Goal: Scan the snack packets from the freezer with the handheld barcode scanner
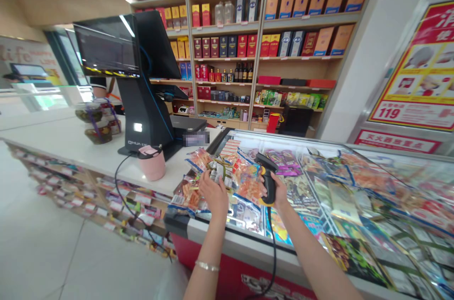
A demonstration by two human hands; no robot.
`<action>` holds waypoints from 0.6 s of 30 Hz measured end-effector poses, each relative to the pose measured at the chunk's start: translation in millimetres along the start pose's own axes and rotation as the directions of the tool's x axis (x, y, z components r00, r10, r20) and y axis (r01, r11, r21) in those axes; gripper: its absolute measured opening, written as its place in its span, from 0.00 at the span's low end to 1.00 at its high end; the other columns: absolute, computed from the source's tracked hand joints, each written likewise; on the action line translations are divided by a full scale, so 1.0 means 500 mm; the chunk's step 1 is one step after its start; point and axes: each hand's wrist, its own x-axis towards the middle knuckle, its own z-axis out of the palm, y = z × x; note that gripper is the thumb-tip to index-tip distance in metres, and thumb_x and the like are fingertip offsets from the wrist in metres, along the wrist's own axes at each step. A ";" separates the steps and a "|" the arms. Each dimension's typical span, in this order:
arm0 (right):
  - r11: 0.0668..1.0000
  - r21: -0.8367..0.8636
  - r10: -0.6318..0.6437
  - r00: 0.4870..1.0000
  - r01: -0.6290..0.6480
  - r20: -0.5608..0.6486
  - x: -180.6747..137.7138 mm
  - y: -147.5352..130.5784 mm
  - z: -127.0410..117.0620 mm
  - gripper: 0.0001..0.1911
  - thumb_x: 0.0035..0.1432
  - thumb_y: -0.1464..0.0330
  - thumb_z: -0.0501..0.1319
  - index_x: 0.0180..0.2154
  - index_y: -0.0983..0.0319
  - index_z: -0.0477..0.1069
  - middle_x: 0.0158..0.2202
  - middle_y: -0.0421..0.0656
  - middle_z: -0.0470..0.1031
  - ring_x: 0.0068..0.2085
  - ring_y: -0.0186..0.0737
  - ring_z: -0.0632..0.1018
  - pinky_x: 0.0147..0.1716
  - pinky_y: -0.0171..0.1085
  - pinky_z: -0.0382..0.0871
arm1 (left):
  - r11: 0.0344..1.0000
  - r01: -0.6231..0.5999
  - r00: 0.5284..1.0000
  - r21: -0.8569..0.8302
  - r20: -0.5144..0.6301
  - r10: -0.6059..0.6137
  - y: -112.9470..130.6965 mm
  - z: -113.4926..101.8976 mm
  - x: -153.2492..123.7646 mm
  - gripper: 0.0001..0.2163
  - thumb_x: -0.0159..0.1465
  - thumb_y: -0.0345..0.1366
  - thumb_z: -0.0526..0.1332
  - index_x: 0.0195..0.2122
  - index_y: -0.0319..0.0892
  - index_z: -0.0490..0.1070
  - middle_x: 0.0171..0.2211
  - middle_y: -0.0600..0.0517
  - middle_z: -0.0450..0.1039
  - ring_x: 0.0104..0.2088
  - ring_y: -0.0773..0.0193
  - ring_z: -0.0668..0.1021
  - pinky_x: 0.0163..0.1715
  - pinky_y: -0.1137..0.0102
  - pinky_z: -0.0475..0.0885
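My right hand (277, 189) grips a black barcode scanner (267, 174) with a yellow base, its cable hanging down over the freezer's front edge. The scanner's head points left at a pile of snack packets (244, 181) lying on the glass lid. My left hand (213, 192) is closed on a small packet (217, 171) from that pile, holding it up in front of the scanner. A thin bracelet sits on my left wrist. More orange and clear packets (187, 194) lie just left of my left hand.
A glass-topped freezer (354, 205) full of packaged food runs to the right. On the white counter (71, 141) stand a black checkout terminal (142, 77), a pink cup (152, 163) and jars (97, 122). Shelves of boxes and bottles (248, 49) line the back wall. A red poster (422, 73) hangs right.
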 end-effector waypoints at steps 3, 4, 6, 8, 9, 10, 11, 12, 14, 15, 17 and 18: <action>1.000 -0.012 0.023 1.000 -0.023 -0.008 -0.001 -0.001 0.000 0.16 0.54 0.55 0.60 0.33 0.62 0.66 0.20 0.38 0.63 0.15 0.31 0.61 0.13 0.32 0.61 | 1.000 -0.020 1.000 -0.016 -0.006 0.020 -0.001 0.001 0.000 0.19 0.66 0.40 0.51 0.53 0.32 0.60 0.51 0.34 0.64 0.55 0.46 0.66 0.53 0.51 0.61; 1.000 -0.014 0.017 1.000 -0.018 -0.014 -0.001 -0.002 0.001 0.16 0.54 0.55 0.60 0.33 0.62 0.66 0.20 0.38 0.63 0.15 0.31 0.61 0.13 0.31 0.61 | 0.999 -0.027 1.000 -0.027 -0.001 0.027 -0.001 0.001 0.000 0.19 0.66 0.40 0.51 0.53 0.32 0.61 0.51 0.35 0.65 0.54 0.47 0.67 0.53 0.51 0.62; 1.000 -0.014 -0.015 0.999 0.014 -0.031 -0.004 -0.005 0.006 0.16 0.54 0.55 0.60 0.33 0.62 0.66 0.20 0.38 0.63 0.15 0.31 0.61 0.13 0.31 0.60 | 0.998 -0.037 0.999 -0.056 0.014 0.038 0.000 0.000 0.002 0.17 0.66 0.40 0.51 0.51 0.33 0.62 0.49 0.36 0.66 0.52 0.47 0.68 0.51 0.52 0.63; 0.999 -0.021 -0.045 0.998 0.045 -0.042 -0.009 -0.014 0.015 0.15 0.53 0.56 0.61 0.33 0.62 0.67 0.20 0.38 0.63 0.15 0.32 0.61 0.12 0.31 0.58 | 0.996 -0.049 0.998 -0.076 0.023 0.050 0.002 -0.003 0.005 0.16 0.66 0.39 0.50 0.49 0.33 0.63 0.47 0.37 0.67 0.50 0.48 0.69 0.50 0.53 0.64; 0.999 -0.027 -0.049 0.998 0.048 -0.042 -0.014 -0.020 0.020 0.15 0.53 0.56 0.61 0.32 0.62 0.67 0.20 0.38 0.62 0.15 0.32 0.61 0.11 0.31 0.58 | 0.995 -0.057 0.998 -0.080 0.022 0.059 0.003 -0.004 0.007 0.15 0.65 0.38 0.50 0.49 0.34 0.63 0.47 0.37 0.67 0.50 0.48 0.69 0.49 0.53 0.65; 0.998 -0.031 -0.051 0.998 0.050 -0.040 -0.019 -0.029 0.025 0.15 0.53 0.56 0.61 0.31 0.62 0.67 0.19 0.38 0.62 0.15 0.32 0.61 0.11 0.31 0.58 | 0.994 -0.069 0.997 -0.082 0.021 0.071 0.006 -0.006 0.008 0.15 0.65 0.38 0.50 0.48 0.34 0.63 0.46 0.37 0.67 0.50 0.48 0.69 0.49 0.53 0.64; 0.998 -0.030 -0.060 0.997 0.059 -0.040 -0.025 -0.039 0.029 0.15 0.52 0.56 0.61 0.31 0.62 0.67 0.19 0.38 0.62 0.15 0.32 0.61 0.12 0.31 0.58 | 0.993 -0.079 0.997 -0.087 0.019 0.081 0.010 -0.007 0.010 0.14 0.65 0.37 0.50 0.48 0.34 0.63 0.47 0.38 0.67 0.50 0.48 0.69 0.50 0.53 0.64; 0.996 -0.025 -0.083 0.996 0.082 -0.044 -0.033 -0.052 0.033 0.15 0.52 0.56 0.61 0.32 0.62 0.67 0.20 0.38 0.63 0.16 0.32 0.62 0.12 0.30 0.58 | 0.992 -0.086 0.996 -0.095 0.016 0.088 0.015 -0.008 0.011 0.14 0.65 0.37 0.50 0.48 0.35 0.63 0.47 0.38 0.66 0.50 0.48 0.68 0.50 0.53 0.64; 0.989 -0.019 -0.148 0.988 0.147 -0.053 -0.052 -0.083 0.035 0.15 0.52 0.57 0.62 0.34 0.62 0.68 0.24 0.39 0.65 0.16 0.30 0.62 0.12 0.30 0.59 | 0.989 -0.092 0.995 -0.120 0.016 0.095 0.031 -0.007 0.010 0.14 0.65 0.36 0.51 0.48 0.35 0.63 0.47 0.38 0.66 0.50 0.49 0.68 0.51 0.53 0.63; 0.984 -0.026 -0.180 0.982 0.179 -0.056 -0.064 -0.101 0.034 0.14 0.53 0.58 0.62 0.35 0.62 0.68 0.26 0.40 0.65 0.17 0.30 0.62 0.12 0.30 0.59 | 0.987 -0.095 0.995 -0.133 0.022 0.098 0.043 -0.006 0.009 0.14 0.65 0.36 0.51 0.49 0.35 0.63 0.47 0.38 0.66 0.50 0.49 0.68 0.51 0.53 0.63; 0.974 -0.057 -0.221 0.974 0.217 -0.057 -0.090 -0.141 0.027 0.14 0.54 0.58 0.61 0.36 0.62 0.68 0.27 0.40 0.65 0.17 0.30 0.62 0.11 0.30 0.59 | 0.980 -0.108 0.992 -0.165 0.049 0.117 0.075 -0.001 0.002 0.14 0.64 0.35 0.51 0.49 0.35 0.62 0.47 0.38 0.65 0.50 0.50 0.68 0.51 0.53 0.63; 0.970 -0.075 -0.236 0.970 0.231 -0.059 -0.105 -0.162 0.023 0.14 0.54 0.58 0.61 0.35 0.62 0.67 0.27 0.40 0.65 0.17 0.30 0.62 0.11 0.30 0.59 | 0.975 -0.120 0.989 -0.188 0.067 0.134 0.095 0.002 -0.002 0.15 0.64 0.35 0.51 0.50 0.35 0.62 0.47 0.37 0.65 0.50 0.50 0.67 0.51 0.53 0.63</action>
